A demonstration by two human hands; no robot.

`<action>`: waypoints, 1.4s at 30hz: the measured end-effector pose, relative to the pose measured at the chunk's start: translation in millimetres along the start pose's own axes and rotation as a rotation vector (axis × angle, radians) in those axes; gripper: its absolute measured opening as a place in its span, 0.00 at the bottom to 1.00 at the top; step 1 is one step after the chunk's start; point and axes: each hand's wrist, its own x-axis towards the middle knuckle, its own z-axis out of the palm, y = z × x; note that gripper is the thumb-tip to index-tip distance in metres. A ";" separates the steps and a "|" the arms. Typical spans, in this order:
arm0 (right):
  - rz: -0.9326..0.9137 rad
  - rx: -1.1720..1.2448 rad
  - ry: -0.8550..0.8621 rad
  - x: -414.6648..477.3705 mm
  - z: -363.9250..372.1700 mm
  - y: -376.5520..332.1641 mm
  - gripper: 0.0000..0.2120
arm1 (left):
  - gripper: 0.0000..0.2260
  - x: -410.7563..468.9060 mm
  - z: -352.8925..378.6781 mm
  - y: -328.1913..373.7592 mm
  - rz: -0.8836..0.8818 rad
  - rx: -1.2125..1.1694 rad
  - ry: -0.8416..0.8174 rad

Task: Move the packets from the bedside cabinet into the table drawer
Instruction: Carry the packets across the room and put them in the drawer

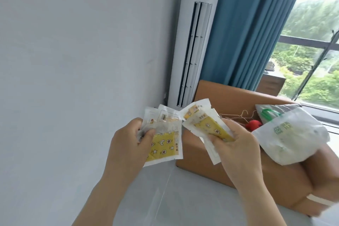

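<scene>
Packets are held in both hands, raised in front of a pale wall. Left hand (pixel 128 141) is closed on a fanned bundle of packets (pixel 163 139), clear-edged with yellow star-printed inserts. Right hand (pixel 236 143) is clamped on a second bundle (pixel 203 124), tilted toward the left. The two bundles are near each other, not touching. Behind and right, an open cardboard box (pixel 220 161) is seen with a white plastic bag (pixel 291 137) on it. A tall air conditioner (pixel 198 42) stands far, beside a blue curtain (pixel 253 27).
</scene>
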 end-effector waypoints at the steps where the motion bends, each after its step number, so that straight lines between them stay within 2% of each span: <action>1: 0.020 -0.009 0.017 8.2 -2.4 5.2 0.15 | 0.05 12.6 11.4 1.8 0.015 -0.021 -0.037; 4: 0.067 -0.058 0.099 30.6 -14.5 26.6 0.14 | 0.08 46.7 51.0 6.6 0.060 -0.037 -0.145; 6: 0.104 -0.099 0.150 41.9 -25.3 41.9 0.17 | 0.09 63.3 79.7 12.9 0.091 -0.036 -0.196; 13: 0.250 -0.149 0.303 72.8 -78.1 117.9 0.15 | 0.12 92.1 193.7 47.5 0.197 -0.102 -0.368; 25: 0.428 -0.288 0.377 110.8 -198.0 250.0 0.11 | 0.12 97.9 394.5 118.5 0.292 -0.082 -0.614; 30: 0.551 -0.318 0.433 128.7 -221.0 299.7 0.18 | 0.11 110.2 466.3 134.4 0.346 -0.064 -0.696; 34: 0.639 -0.345 0.478 155.3 -232.5 341.5 0.16 | 0.12 132.8 529.7 145.8 0.379 -0.102 -0.770; 38: 0.694 -0.363 0.541 193.0 -242.5 376.0 0.11 | 0.09 165.5 594.8 160.1 0.432 -0.159 -0.849; 42: 0.749 -0.376 0.595 231.6 -254.2 401.5 0.06 | 0.11 195.1 653.6 179.4 0.494 -0.169 -0.884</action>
